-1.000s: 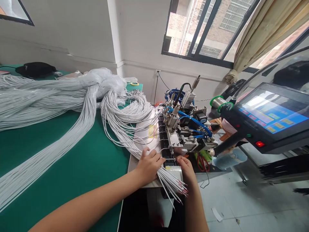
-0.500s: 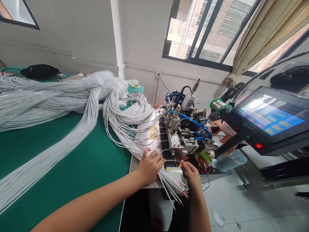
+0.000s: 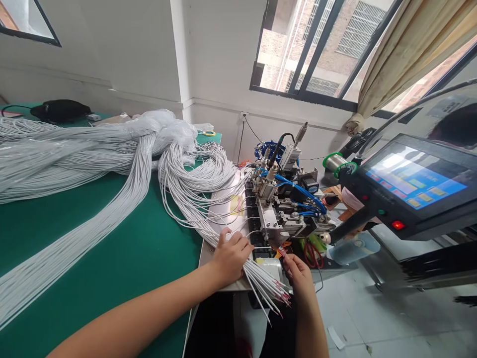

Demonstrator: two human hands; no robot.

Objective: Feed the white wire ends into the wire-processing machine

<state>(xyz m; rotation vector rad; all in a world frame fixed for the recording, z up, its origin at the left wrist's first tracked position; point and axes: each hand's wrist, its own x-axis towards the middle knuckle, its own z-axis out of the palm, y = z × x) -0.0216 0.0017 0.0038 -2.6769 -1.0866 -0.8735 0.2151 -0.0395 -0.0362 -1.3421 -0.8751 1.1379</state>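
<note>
Two hands are at work in the lower middle of the frame. The left hand [image 3: 233, 254] is closed over a bundle of white cables [image 3: 267, 281], its palm down and its fingers curled. The cables run out beneath it, and their reddish tips fan toward the bottom center. By its fingertips, a single white cable [image 3: 263, 247] lies across the black strip [image 3: 254, 223] along the near side of a metal machine [image 3: 268, 217]. The right hand [image 3: 298, 273], just right of the bundle's ends, pinches a small reddish item [image 3: 282, 252] between thumb and fingers; it is too small to identify.

Many more white cables cover the left side of the green table [image 3: 167, 238]. Clear plastic wrapping [image 3: 160, 122] encloses part of this pile in the upper left, and the strands show through it. One long sheaf [image 3: 122, 209] comes out of the wrapped knot and sweeps to the left edge, while looped cables [image 3: 197, 171] curl toward the machine. A black bag [image 3: 61, 110] sits at the far left; its contents are hidden. At right of center, a translucent container [image 3: 354, 248] stands below a lit control screen [image 3: 413, 184]; what it holds cannot be told. A green-rimmed spool [image 3: 337, 164] beside the screen carries silvery wire.
</note>
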